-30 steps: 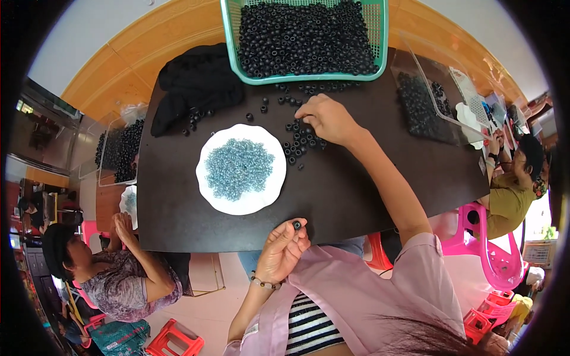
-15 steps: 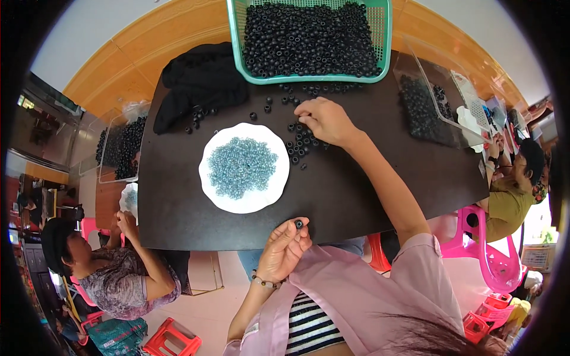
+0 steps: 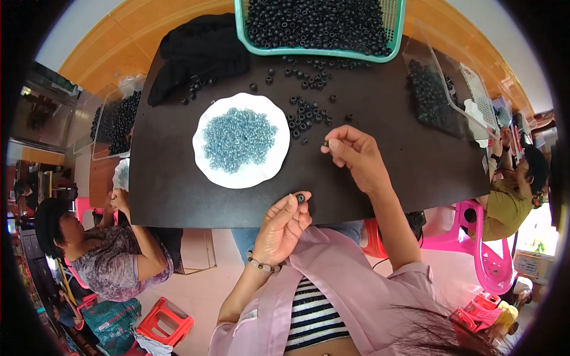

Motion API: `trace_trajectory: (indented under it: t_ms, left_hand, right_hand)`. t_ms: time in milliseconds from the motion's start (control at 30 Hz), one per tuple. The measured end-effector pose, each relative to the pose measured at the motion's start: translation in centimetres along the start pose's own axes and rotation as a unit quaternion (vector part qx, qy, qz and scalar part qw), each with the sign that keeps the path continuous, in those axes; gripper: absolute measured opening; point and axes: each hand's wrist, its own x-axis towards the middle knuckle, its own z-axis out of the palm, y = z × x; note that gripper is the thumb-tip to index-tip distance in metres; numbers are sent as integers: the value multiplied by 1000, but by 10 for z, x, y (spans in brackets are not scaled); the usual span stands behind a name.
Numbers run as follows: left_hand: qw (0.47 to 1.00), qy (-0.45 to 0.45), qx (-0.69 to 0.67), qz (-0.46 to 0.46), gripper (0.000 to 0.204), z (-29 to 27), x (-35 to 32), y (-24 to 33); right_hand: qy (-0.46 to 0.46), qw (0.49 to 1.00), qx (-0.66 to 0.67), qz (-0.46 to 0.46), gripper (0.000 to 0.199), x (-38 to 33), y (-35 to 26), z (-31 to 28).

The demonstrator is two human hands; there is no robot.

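Near the table's front edge, my left hand [image 3: 282,228] pinches a round black bead [image 3: 300,199] between thumb and finger, its hole turned up. Over the table to its right, my right hand [image 3: 359,159] is closed in a pinch on a small dark bead [image 3: 325,143], partly hidden by the fingertips. Loose black beads [image 3: 306,114] lie scattered just beyond that hand. A white scalloped plate [image 3: 237,182] to the left holds a heap of tiny clear blue-grey beads [image 3: 238,140].
A green basket [image 3: 320,56] full of black beads stands at the far edge, beside a bunched black cloth [image 3: 202,50]. Clear bins of black beads stand at the right [image 3: 436,110] and left [image 3: 116,127]. Co-workers sit at the left [image 3: 119,255] and right [image 3: 513,202].
My right hand has come back from the scattered black beads toward my left hand, with a dark bead in its fingertips. The left hand still holds its bead. The whole view has shifted slightly.
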Motion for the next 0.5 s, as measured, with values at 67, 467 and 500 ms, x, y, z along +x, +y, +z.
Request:
trace_trajectory:
  t_ms: [67, 467, 500]
  left_hand:
    - [1000, 10, 2, 2, 29, 2, -1, 0]
    - [1000, 3, -17, 22, 27, 2, -2, -4]
    - [1000, 5, -15, 27, 26, 2, -2, -5]
  right_hand:
    - [-1, 1000, 12, 8, 15, -10, 7, 6]
    - [-99, 993, -61, -9, 12, -44, -2, 27]
    - [-108, 991, -83, -7, 12, -45, -4, 29]
